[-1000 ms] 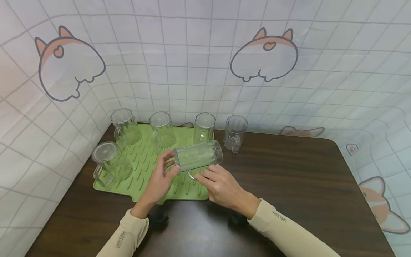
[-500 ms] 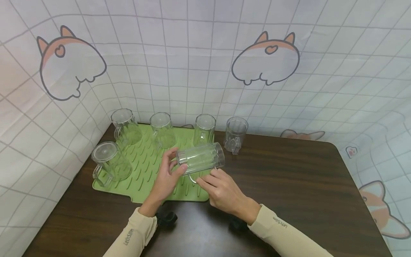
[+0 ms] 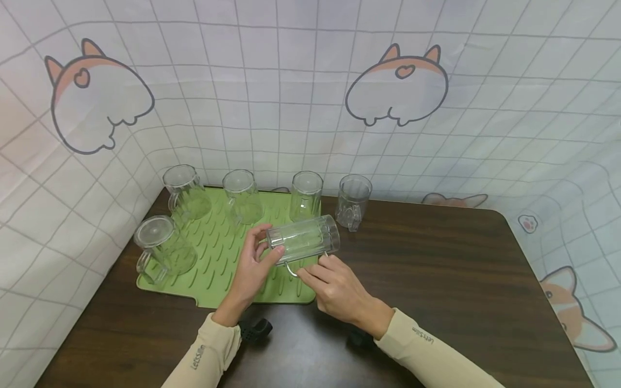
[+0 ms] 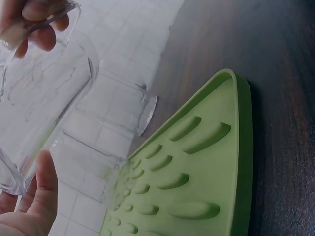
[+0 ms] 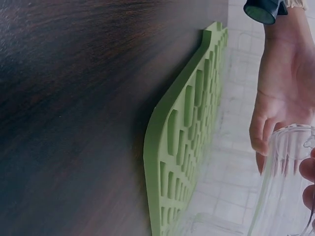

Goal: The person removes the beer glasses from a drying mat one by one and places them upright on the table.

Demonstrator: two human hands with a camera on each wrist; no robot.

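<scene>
**Clear, glass-like cylindrical mug (image 3: 303, 238) held nearly sideways**

You have it above the green, ridged, rubbery mat (image 3: 213, 264), your left hand (image 3: 252, 265) pinching one end, your right hand (image 3: 337, 288) gripping the curved handle (image 3: 290, 270). Likely stiff, slick and breakable, it wants support at both places.

I'm watching a dark wood-grain bench (image 3: 436, 275); a green ridged mat (image 3: 211, 256) is lying on it, a clear mug (image 3: 353, 202) standing beside.
</scene>
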